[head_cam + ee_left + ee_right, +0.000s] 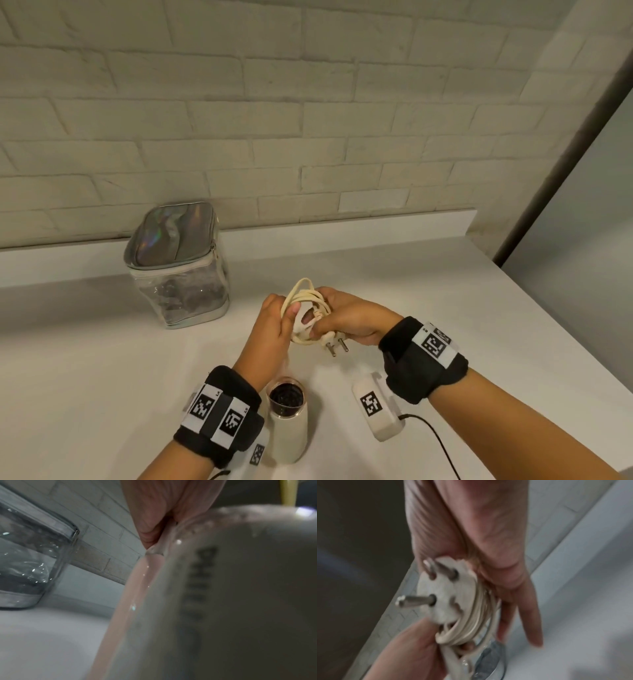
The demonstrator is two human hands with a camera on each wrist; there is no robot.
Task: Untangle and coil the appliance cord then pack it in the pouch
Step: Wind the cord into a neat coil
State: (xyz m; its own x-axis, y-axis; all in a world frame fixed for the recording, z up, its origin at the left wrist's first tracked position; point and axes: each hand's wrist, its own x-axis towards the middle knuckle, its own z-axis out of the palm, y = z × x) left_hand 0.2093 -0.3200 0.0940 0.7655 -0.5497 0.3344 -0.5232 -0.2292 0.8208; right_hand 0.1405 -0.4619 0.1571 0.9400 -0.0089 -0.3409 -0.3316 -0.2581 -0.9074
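Observation:
A cream appliance cord (306, 306) is bunched in loose loops above the white counter, held between both hands. My left hand (279, 320) grips the loops from the left, thumb over them. From the right, my right hand (342, 317) holds the same bundle. The two-pin plug (333, 343) hangs below it, pins pointing toward me. In the right wrist view the plug (447, 599) lies against the coiled cord (476, 622), with my right hand (488, 547) behind it. The pouch (178, 267), clear-sided with a shiny silver top, stands zipped to the back left.
A white appliance (287, 425) with a dark-filled clear cap stands near me, between my wrists; it fills the left wrist view (240, 601). A brick wall (308, 102) and a raised ledge (342, 233) back the counter. A black cable (442, 442) trails at the lower right.

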